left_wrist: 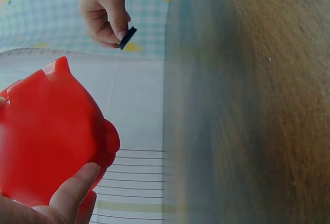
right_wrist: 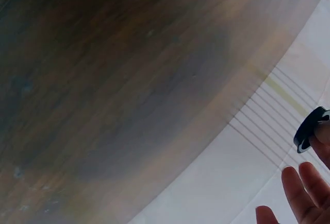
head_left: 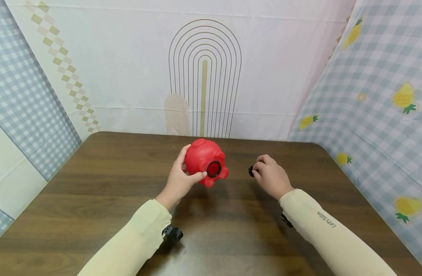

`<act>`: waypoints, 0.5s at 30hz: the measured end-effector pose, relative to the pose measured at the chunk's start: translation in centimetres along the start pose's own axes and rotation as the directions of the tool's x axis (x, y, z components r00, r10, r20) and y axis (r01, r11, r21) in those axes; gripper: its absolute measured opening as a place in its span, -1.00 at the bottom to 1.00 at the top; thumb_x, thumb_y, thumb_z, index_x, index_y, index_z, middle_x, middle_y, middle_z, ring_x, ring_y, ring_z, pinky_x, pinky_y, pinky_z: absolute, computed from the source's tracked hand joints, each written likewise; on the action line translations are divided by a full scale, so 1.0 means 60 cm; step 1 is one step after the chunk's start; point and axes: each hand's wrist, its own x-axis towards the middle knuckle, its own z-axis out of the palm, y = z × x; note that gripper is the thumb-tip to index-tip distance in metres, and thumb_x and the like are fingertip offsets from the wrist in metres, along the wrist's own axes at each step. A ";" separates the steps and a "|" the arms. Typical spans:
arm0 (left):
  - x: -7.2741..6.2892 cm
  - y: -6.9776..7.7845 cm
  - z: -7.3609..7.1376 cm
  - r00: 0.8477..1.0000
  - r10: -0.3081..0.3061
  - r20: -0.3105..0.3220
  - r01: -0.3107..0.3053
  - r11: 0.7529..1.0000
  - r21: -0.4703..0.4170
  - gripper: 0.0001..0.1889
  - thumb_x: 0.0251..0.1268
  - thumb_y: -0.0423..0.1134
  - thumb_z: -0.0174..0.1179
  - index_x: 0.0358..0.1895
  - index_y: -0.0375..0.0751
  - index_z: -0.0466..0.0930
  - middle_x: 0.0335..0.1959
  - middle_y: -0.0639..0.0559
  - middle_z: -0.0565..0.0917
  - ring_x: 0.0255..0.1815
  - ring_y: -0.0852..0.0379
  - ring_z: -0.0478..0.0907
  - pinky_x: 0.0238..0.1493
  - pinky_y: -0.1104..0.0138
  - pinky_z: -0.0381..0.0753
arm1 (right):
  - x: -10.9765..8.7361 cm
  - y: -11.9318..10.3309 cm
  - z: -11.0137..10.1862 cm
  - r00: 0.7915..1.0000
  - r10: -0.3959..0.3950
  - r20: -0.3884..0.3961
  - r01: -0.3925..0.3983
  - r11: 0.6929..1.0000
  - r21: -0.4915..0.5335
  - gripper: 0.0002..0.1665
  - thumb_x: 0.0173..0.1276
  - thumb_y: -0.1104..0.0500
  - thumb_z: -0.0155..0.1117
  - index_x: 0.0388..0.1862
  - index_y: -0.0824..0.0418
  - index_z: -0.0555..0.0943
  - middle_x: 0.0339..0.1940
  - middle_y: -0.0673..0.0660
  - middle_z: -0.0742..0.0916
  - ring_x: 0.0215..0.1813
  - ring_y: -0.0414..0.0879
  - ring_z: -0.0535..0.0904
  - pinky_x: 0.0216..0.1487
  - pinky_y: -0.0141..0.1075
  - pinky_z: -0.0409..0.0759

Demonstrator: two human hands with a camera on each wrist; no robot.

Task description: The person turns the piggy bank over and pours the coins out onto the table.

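Note:
A red piggy bank [head_left: 201,155] is held up over the table by my left hand [head_left: 180,181], thumb on the underside and fingers around the back. Its base, with stubby feet, is tilted towards me and shows a round, black-rimmed hole [head_left: 214,169]. To the right, my right hand [head_left: 272,177] pinches a small round black plug [head_left: 251,171] between thumb and finger, apart from the bank. In the right wrist view the plug [right_wrist: 307,130] looks like a thin ringed disc, and the other fingers [right_wrist: 298,190] are spread loosely below it.
Both hands are above a brown wood-grain table [head_left: 128,161]. A white printed cloth [head_left: 128,57] hangs behind it, and a blue checked cloth with pineapples [head_left: 376,103] hangs on the right. A small black camera [head_left: 173,233] is strapped at the left wrist.

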 end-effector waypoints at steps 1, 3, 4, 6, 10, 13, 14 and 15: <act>0.000 0.000 0.000 1.000 -0.002 0.001 0.002 1.000 0.001 -0.14 0.03 -0.32 0.35 0.44 0.15 0.15 0.26 -0.08 0.35 0.16 -0.12 0.39 -0.03 0.10 0.64 | -0.001 0.002 0.000 1.000 0.008 0.011 -0.008 1.000 0.001 -0.91 0.30 0.22 0.31 -0.31 0.24 0.69 -0.05 0.23 0.59 -0.09 0.10 0.56 -0.23 -0.08 0.62; 0.000 0.001 0.000 1.000 -0.004 0.000 0.004 1.000 0.003 -0.14 0.03 -0.32 0.36 0.44 0.16 0.15 0.26 -0.07 0.35 0.16 -0.12 0.39 -0.03 0.10 0.64 | -0.002 0.007 0.001 0.999 0.032 0.037 -0.032 0.999 0.005 -0.90 0.31 0.23 0.30 -0.30 0.25 0.69 -0.04 0.24 0.59 -0.11 0.09 0.57 -0.25 -0.08 0.62; 0.000 0.001 0.000 1.000 -0.005 -0.001 0.005 1.000 0.003 -0.14 0.02 -0.32 0.36 0.44 0.16 0.15 0.26 -0.07 0.35 0.16 -0.12 0.39 -0.03 0.10 0.64 | -0.002 0.009 0.001 0.998 0.044 0.051 -0.045 0.999 0.010 -0.90 0.31 0.23 0.29 -0.30 0.25 0.69 -0.04 0.24 0.59 -0.12 0.09 0.57 -0.26 -0.08 0.62; 0.000 0.001 0.000 1.000 -0.004 0.000 0.004 1.000 0.002 -0.14 0.02 -0.32 0.36 0.43 0.16 0.16 0.26 -0.07 0.35 0.16 -0.12 0.39 -0.03 0.10 0.64 | -0.003 0.014 0.001 0.995 0.070 0.074 -0.072 0.997 0.022 -0.90 0.32 0.24 0.28 -0.29 0.25 0.69 -0.03 0.25 0.58 -0.15 0.08 0.59 -0.26 -0.08 0.63; 0.001 0.002 0.001 1.000 0.000 0.004 0.001 1.000 -0.006 -0.14 0.02 -0.33 0.36 0.43 0.15 0.16 0.26 -0.07 0.36 0.16 -0.12 0.39 -0.03 0.09 0.65 | -0.004 0.023 0.003 0.986 0.117 0.115 -0.121 0.992 0.034 -0.88 0.33 0.23 0.26 -0.26 0.26 0.69 -0.02 0.26 0.58 -0.17 0.07 0.60 -0.24 -0.07 0.63; 0.001 0.002 0.001 1.000 0.002 0.003 -0.002 1.000 -0.005 -0.14 0.02 -0.33 0.36 0.43 0.15 0.17 0.26 -0.07 0.36 0.16 -0.13 0.40 -0.03 0.09 0.65 | -0.004 0.029 0.003 0.981 0.132 0.139 -0.137 0.990 0.031 -0.87 0.33 0.24 0.26 -0.25 0.27 0.69 -0.01 0.27 0.57 -0.18 0.07 0.61 -0.24 -0.06 0.63; 0.001 0.002 0.001 1.000 0.002 0.003 -0.002 1.000 -0.003 -0.13 0.01 -0.33 0.36 0.43 0.16 0.17 0.26 -0.06 0.36 0.16 -0.13 0.40 -0.03 0.09 0.65 | -0.004 0.030 0.003 0.980 0.133 0.146 -0.138 0.990 0.028 -0.87 0.33 0.24 0.25 -0.24 0.27 0.69 -0.02 0.28 0.57 -0.18 0.07 0.61 -0.24 -0.06 0.63; 0.000 0.002 0.001 1.000 0.002 0.002 -0.002 1.000 -0.002 -0.13 0.01 -0.33 0.37 0.43 0.16 0.17 0.26 -0.06 0.35 0.16 -0.13 0.40 -0.03 0.08 0.65 | -0.004 0.031 0.002 0.979 0.135 0.153 -0.141 0.990 0.025 -0.87 0.34 0.24 0.25 -0.24 0.27 0.69 -0.02 0.28 0.57 -0.18 0.08 0.61 -0.24 -0.06 0.63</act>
